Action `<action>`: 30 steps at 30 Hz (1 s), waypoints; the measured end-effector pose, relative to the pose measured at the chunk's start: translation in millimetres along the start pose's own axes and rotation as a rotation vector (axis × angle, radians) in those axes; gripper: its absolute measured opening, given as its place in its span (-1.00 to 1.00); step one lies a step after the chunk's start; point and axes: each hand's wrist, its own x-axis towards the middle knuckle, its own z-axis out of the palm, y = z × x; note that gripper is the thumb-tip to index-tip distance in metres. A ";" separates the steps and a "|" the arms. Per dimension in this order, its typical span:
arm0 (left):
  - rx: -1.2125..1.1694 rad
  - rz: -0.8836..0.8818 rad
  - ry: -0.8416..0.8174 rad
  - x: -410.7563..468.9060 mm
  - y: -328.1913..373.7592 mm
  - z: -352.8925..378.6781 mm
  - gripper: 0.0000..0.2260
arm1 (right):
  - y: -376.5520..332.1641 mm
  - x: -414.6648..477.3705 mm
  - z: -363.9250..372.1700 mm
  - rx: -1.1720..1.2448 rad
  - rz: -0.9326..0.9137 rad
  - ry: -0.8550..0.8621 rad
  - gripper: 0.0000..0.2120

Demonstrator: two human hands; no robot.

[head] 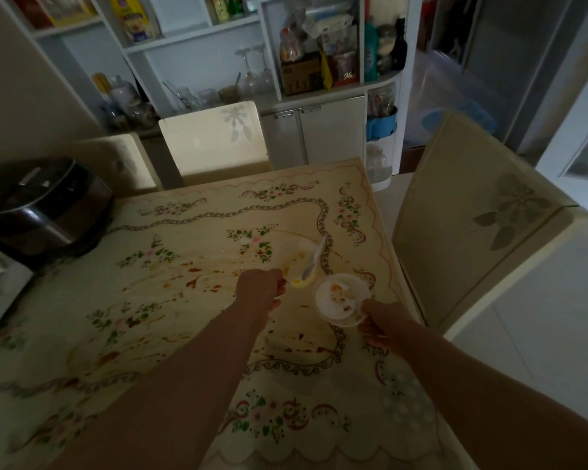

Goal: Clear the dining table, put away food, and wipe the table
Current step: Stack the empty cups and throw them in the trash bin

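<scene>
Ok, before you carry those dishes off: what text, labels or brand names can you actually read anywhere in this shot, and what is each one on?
"M": the only legible mark, a white script letter on the red packet on the shelf; the rest of that word is blurred.
Yellow bag on the upper shelf: printed label, too blurred to read.
Brown box: dark markings, unreadable.
Bottles on the right shelf: labels too small.
Rice cooker and tablecloth: no readable text.

dim room, soft blur, wide-angle bending at edges, dark corners
</scene>
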 end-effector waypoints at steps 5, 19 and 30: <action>0.031 -0.006 -0.019 7.0 5.1 -3.0 -0.82 | -0.9 -5.9 -0.5 0.051 -0.030 0.033 -0.78; 0.037 0.092 -0.143 11.0 20.4 0.5 -0.66 | -0.7 -33.6 6.2 0.226 -0.028 0.125 -0.83; 0.064 0.098 -0.219 10.2 21.4 1.4 -0.81 | 7.9 -47.1 5.4 0.196 -0.022 0.262 -0.82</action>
